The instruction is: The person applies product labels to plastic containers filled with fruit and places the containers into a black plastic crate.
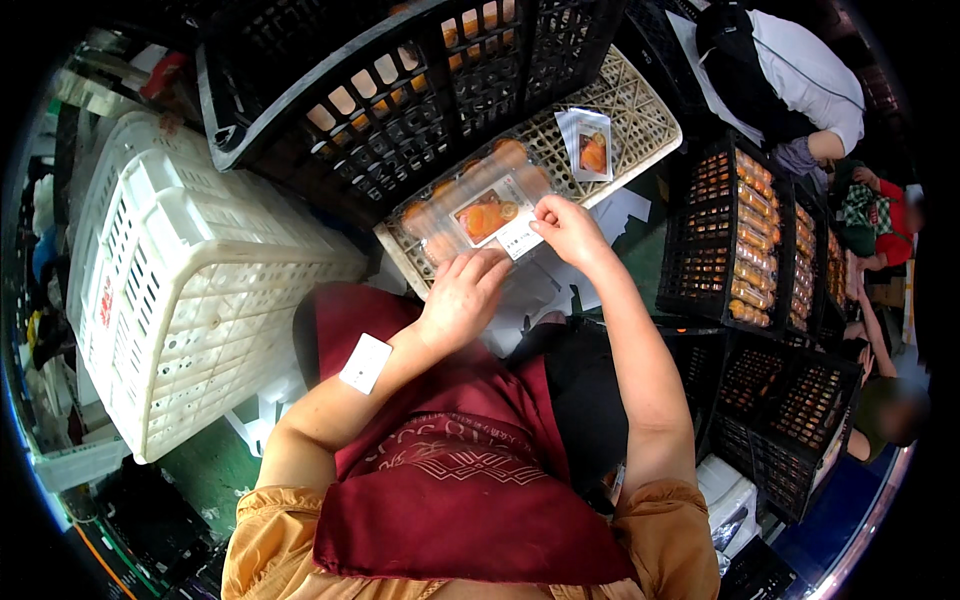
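Note:
A clear plastic box [418, 222] of round orange food lies on an upturned cream crate [640, 118] in front of me. Its lid carries a picture label [484, 212] with a white printed sticker [521, 238] at the right end. My right hand [570, 232] pinches the edge of that sticker with thumb and forefinger. Against the near side of the box rests my left hand [464, 296], fingers stretched out and lying on it. Another white sticker [365, 363] clings to my left forearm. A small stack of picture labels [590, 146] lies farther right on the cream crate.
A large black crate [330, 110] holding orange food stands just beyond the box. White stacked crates [215, 300] rise at my left. On the right are black crates [700, 235] filled with packed boxes. Loose papers [622, 212] lie below the work surface. Other people are at the far right.

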Action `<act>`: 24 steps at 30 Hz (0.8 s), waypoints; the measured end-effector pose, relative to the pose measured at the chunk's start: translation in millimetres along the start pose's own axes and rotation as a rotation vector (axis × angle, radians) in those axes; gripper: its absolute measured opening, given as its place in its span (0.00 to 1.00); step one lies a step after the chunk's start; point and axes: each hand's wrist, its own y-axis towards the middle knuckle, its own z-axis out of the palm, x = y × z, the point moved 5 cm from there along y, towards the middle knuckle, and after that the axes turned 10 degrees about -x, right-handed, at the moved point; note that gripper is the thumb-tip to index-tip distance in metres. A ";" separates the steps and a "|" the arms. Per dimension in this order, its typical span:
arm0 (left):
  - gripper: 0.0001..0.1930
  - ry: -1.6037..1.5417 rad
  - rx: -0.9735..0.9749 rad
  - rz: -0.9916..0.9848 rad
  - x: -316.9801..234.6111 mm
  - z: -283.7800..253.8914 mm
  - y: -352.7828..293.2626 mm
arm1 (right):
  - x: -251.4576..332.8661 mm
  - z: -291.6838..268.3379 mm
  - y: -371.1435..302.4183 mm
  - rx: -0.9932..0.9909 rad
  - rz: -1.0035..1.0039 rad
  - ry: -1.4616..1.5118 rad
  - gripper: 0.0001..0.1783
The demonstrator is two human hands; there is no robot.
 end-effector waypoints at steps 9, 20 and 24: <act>0.32 0.142 0.108 0.091 0.7 9.7 1.6 | 26.7 -2.4 -12.4 -0.240 -0.169 -0.407 0.10; 0.36 0.322 0.210 0.175 -5.7 37.8 30.3 | 0.1 -37.0 -27.0 -0.346 0.145 -0.197 0.20; 0.36 0.265 0.229 0.310 -2.0 58.9 49.3 | -27.2 -19.5 -57.7 -0.215 0.411 0.427 0.10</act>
